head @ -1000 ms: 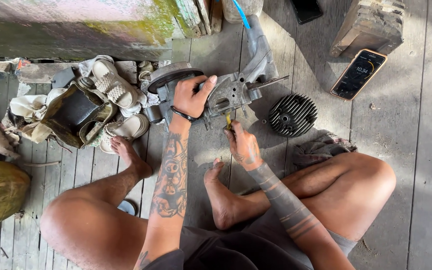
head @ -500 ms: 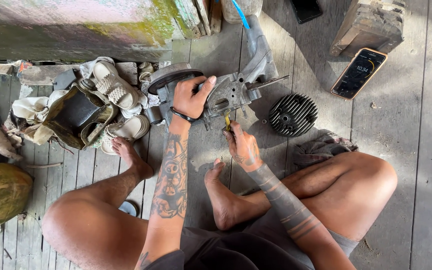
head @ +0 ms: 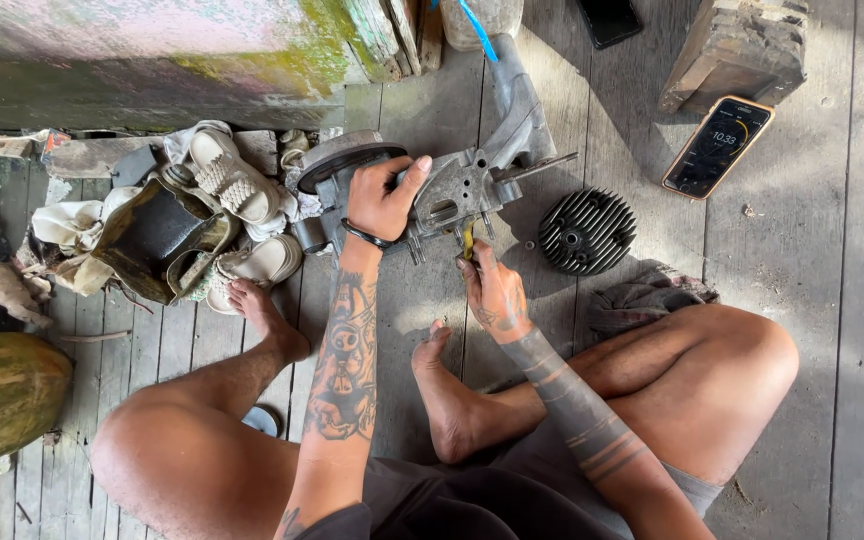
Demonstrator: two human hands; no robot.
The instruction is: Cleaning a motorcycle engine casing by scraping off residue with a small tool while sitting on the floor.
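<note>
The engine block (head: pixel 452 195) lies on the plank floor (head: pixel 852 300) just ahead of the person's bare feet, and everything else is placed from it. Nearest the camera, the crossed legs and a bare foot (head: pixel 447 400) sit on the near side of the block. Between foot and block, the right hand (head: pixel 492 292) is clenched around a small tool with a yellow handle (head: pixel 468 240), whose tip meets the block's near edge; what kind of tool it is cannot be told. The left hand (head: pixel 382 200) lies on top of the block, fingers wrapped over its upper edge and thumb spread toward the round grey wheel (head: pixel 347 160) on the block's left end. A dark band circles that wrist.

Just right of the block lies a round black finned part (head: pixel 587 232), apart from it, with a crumpled grey rag (head: pixel 642 300) near it, against the knee. Left of the block sits a heap of pale sandals (head: pixel 242 225) and a dark open bag (head: pixel 152 235). Far left and nearer the camera lies a green-yellow gourd (head: pixel 2 395).

Beyond the block to the right, a phone (head: pixel 717 147) with a lit screen lies on the floor, just beside a block of wood (head: pixel 737 50). Behind the engine block runs a mossy, weathered wall (head: pixel 152 60).
</note>
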